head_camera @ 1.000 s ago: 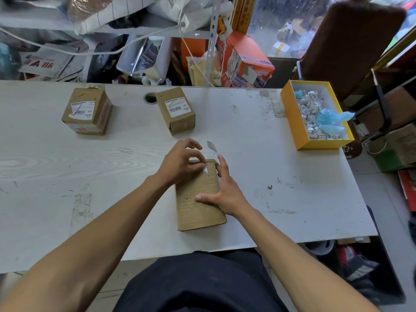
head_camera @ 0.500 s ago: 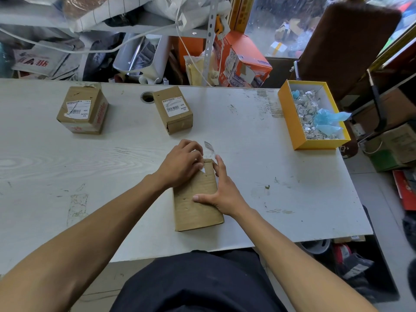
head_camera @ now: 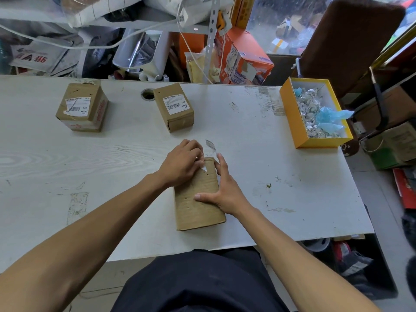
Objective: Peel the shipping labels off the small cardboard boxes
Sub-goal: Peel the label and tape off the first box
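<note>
1. near edge of the worn white tabletop (head_camera: 67,167): a plain brown cardboard box (head_camera: 199,200) lies flat with its long side running away from the person, most of its top face bare.
2. right hand (head_camera: 221,190) is spread flat on the box's right side, thumb laid across the top, fingers straight along the far right edge, pinning it down.
3. left hand (head_camera: 182,164) sits curled over the box's far left corner, fingertips working at a small white label scrap (head_camera: 203,168) stuck there; whether it has actually pinched the scrap i cannot tell.
4. a thin peeled label strip (head_camera: 211,147) stands up just past the right fingertips; what holds it up is hard to make out.
5. risk, as a judgement: the scrap is small and could tear again if pulled sharply, leaving residue; the box could skid if the right hand eases off.
6. farther out: two small brown boxes, one at far left (head_camera: 82,106) and one mid-table (head_camera: 174,106), each with a white shipping label on top; the left label looks lifted at one corner. print too small to read.
7. far right: yellow open tray (head_camera: 292,115) holding crumpled label scraps and blue film.
8. shelving clutter behind is cut off at the top.
</note>
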Demonstrator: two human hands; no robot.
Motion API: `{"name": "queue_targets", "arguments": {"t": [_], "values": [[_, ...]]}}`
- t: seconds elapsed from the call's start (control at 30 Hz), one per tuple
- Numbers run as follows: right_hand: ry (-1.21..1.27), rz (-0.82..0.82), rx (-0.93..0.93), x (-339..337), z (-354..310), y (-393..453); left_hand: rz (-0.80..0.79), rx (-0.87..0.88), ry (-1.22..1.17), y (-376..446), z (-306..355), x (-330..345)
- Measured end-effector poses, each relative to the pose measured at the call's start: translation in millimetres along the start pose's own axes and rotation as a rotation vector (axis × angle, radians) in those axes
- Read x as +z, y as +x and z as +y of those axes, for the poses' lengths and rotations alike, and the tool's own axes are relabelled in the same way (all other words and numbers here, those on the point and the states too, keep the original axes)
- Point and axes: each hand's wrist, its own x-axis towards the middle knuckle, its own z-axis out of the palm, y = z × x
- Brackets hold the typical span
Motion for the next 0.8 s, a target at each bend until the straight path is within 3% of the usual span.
{"name": "queue_targets", "arguments": {"t": [0.13, 0.3, 0.6, 0.8], "values": [[0.001, -0.002, 0.002, -0.4, -0.4, 0.2, 0.008, -0.041, -0.111, -2.3, 0.5, -1.6], [-0.011, -0.006, 0.006, -1.6, -1.6, 0.5, 0.056, -0.179, -0.438, -2.8, -1.6, -8.3], [-0.011, -0.008, 0.016, -0.8, -0.8, 0.2, 0.087, -0.314, -0.553, -13.8, 1.9, -6.7], [-0.005, -0.007, 0.021, 0.1, -0.8, -0.1, -0.020, -0.311, -0.480, -4.5, 1.7, -13.9]]}}
